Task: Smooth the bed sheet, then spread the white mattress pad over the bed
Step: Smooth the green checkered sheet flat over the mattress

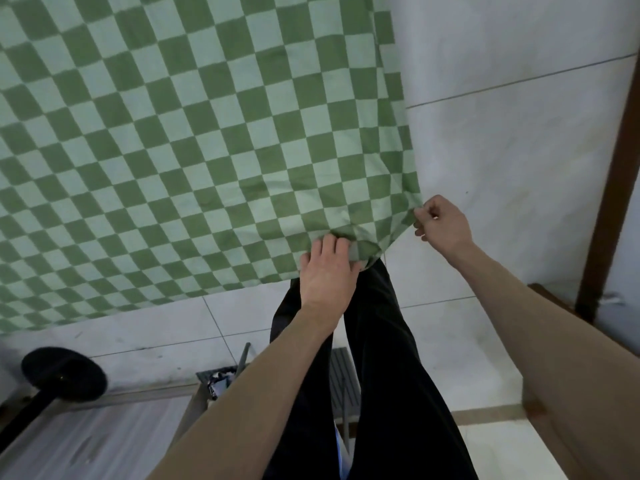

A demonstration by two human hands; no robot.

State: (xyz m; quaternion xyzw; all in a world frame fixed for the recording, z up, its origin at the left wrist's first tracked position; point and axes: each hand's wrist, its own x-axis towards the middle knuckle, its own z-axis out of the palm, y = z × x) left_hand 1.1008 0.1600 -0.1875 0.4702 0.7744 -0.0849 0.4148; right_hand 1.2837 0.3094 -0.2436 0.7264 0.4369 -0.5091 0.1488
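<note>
A green and pale-green checkered bed sheet (194, 140) covers the bed and fills the upper left of the head view. Its near right corner hangs over the bed's edge in front of my legs. My left hand (327, 268) grips the bunched fabric at the sheet's near edge, fingers curled into the folds. My right hand (441, 221) pinches the sheet's right corner edge between thumb and fingers. Wrinkles fan out from the corner between both hands. No white mattress pad is in view.
White floor tiles (502, 161) lie to the right of the bed. A dark brown wooden post (609, 188) stands at the far right. A black round base on a pole (64, 374) sits at lower left. A grey metal frame (341, 375) shows behind my black trousers (381, 375).
</note>
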